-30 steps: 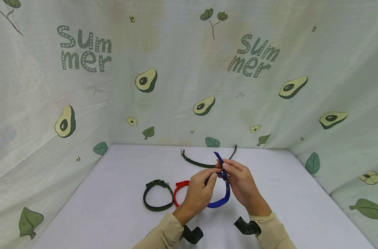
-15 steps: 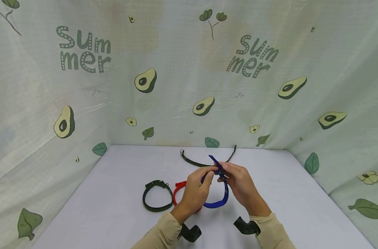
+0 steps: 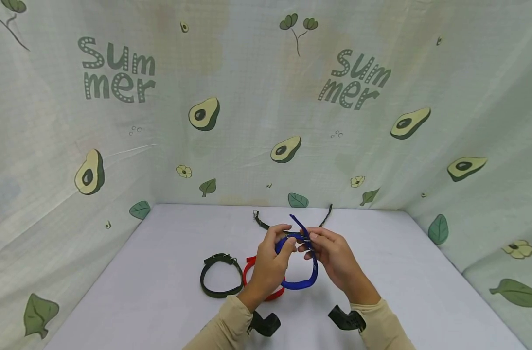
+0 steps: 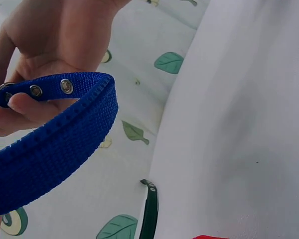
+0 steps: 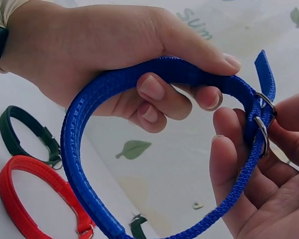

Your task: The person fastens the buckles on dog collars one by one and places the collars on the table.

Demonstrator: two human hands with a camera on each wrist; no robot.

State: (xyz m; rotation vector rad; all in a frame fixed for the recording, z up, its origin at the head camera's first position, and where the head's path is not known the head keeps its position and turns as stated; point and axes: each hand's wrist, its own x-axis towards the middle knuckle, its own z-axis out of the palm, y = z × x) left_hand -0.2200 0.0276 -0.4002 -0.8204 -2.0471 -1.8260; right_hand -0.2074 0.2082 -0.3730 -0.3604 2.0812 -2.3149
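A blue dog collar point(image 3: 302, 285), bent into a loop, is held between both hands above the white table. My left hand point(image 3: 268, 265) grips the left side of its band, thumb on top and fingers curled beneath in the right wrist view. My right hand point(image 3: 338, 253) pinches the collar beside its metal buckle point(image 5: 263, 122). The strap's free end point(image 5: 265, 72) pokes up past the buckle. Metal-rimmed holes point(image 4: 66, 86) show along the strap in the left wrist view, with the right hand point(image 4: 60, 40) behind it.
On the white table point(image 3: 161, 301) lie a closed dark green collar point(image 3: 222, 294) and, partly hidden by the left hand, a red collar point(image 3: 274, 295). Another dark green collar point(image 3: 262, 223) lies unfastened near the back. A patterned cloth point(image 3: 244, 63) hangs around the table.
The left hand has shifted slightly left, from near the buckle to the side of the band, its index finger lifted. The blue collar has moved left and its free end leans more leftward.
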